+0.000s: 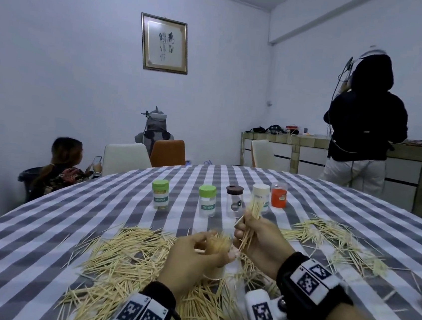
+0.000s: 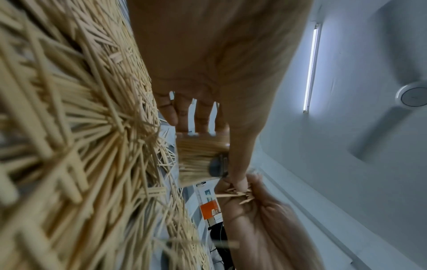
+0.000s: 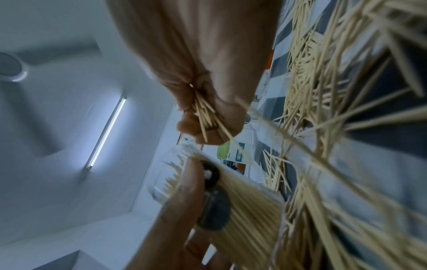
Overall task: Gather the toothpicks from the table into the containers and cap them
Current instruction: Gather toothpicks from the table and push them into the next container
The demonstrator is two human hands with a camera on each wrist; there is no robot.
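Note:
My left hand (image 1: 194, 257) grips an open clear container (image 1: 215, 269) packed with upright toothpicks, standing on the table amid a big loose toothpick pile (image 1: 121, 260). In the left wrist view the container (image 2: 198, 159) shows below my fingers. Just right of the container's mouth, my right hand (image 1: 256, 240) holds a bundle of toothpicks (image 1: 252, 213) tilted upward. The right wrist view shows the bundle (image 3: 205, 115) in my fist above the filled container (image 3: 242, 197). A second toothpick pile (image 1: 337, 238) lies at the right.
Several capped containers stand in a row behind: two green-lidded (image 1: 160, 193) (image 1: 207, 200), a dark-lidded clear one (image 1: 233, 201), a white one (image 1: 261, 191) and an orange one (image 1: 278, 194). The checked tablecloth (image 1: 40, 233) covers the table. People and chairs are beyond it.

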